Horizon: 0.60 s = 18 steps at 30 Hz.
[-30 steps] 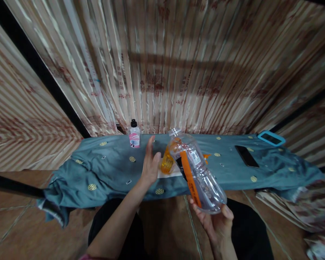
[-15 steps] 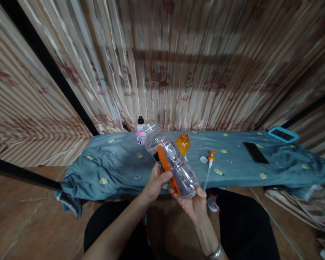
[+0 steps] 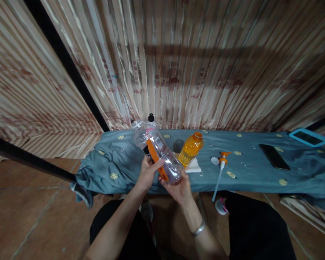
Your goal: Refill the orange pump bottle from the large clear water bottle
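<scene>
A clear plastic bottle (image 3: 167,153) with an orange and black label is tilted in front of me, its neck towards the upper left. My left hand (image 3: 148,169) grips its side by the label, thumb across the front. My right hand (image 3: 178,186) cups the bottle's base from below. Just right of it stands an orange bottle (image 3: 191,148) without a cap, beside a white cloth or tissue (image 3: 194,166). Behind the clear bottle's shoulder shows a small bottle with a black cap (image 3: 151,118), partly hidden.
An orange and white pump head (image 3: 223,159) with a long tube lies on the cloth-covered bench (image 3: 135,166), next to a white disc (image 3: 214,160). Farther right are a black phone (image 3: 274,156) and a blue-framed device (image 3: 308,138). A striped curtain (image 3: 173,72) hangs behind.
The clear bottle and both hands have shifted left, away from the orange bottle, which shows more fully now. The view has also turned slightly.
</scene>
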Available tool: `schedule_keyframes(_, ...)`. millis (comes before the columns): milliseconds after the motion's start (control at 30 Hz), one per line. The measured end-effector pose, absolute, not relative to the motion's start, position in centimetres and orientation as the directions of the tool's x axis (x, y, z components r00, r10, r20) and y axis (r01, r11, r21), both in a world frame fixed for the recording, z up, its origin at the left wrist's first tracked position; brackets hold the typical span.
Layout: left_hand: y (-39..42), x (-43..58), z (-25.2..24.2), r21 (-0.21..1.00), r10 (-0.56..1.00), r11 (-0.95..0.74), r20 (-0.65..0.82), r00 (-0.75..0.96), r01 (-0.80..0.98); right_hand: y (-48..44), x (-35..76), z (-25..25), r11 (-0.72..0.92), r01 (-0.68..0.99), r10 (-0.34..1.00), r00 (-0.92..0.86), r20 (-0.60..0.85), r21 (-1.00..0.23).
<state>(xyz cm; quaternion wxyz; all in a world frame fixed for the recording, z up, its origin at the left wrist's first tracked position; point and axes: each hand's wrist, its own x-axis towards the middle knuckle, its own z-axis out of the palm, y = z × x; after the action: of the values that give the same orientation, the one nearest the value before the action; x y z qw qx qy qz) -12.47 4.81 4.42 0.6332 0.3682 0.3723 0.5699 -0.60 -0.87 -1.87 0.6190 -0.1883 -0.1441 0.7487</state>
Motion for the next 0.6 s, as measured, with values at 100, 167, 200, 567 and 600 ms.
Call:
schedule_keyframes(100, 5.6, -13.1, 4.1, 0.913, 0.999, 0.039, -0.038, 0.010, -0.405, 0.2, -1.4, -1.4, -0.235, -0.874, 0.970, -0.185, -0.155, -0.426)
schedule_keyframes(167, 6.2, -13.3, 3.8, 0.924, 1.000, 0.022, -0.028, -0.010, -0.382, 0.8, -1.7, -1.5, -0.257, -0.871, 0.963, -0.191, -0.193, -0.420)
schedule_keyframes(200, 6.5, -13.4, 3.6, 0.930, 1.000, 0.010, -0.018, -0.016, -0.368, 1.0, -1.8, -1.6, -0.266, -0.868, 0.958, -0.191, -0.213, -0.420)
schedule_keyframes(567, 10.0, -14.7, 0.0, 0.983, 0.983, -0.126, 0.105, -0.153, -0.130, -2.0, -1.6, -5.5, -0.398, -0.720, 0.893, -0.163, -0.419, -0.568)
schedule_keyframes(600, 10.3, -14.7, -0.4, 0.987, 0.982, -0.115, 0.097, -0.161, -0.109, -2.6, -1.5, -5.5, -0.402, -0.700, 0.894, -0.159, -0.420, -0.590)
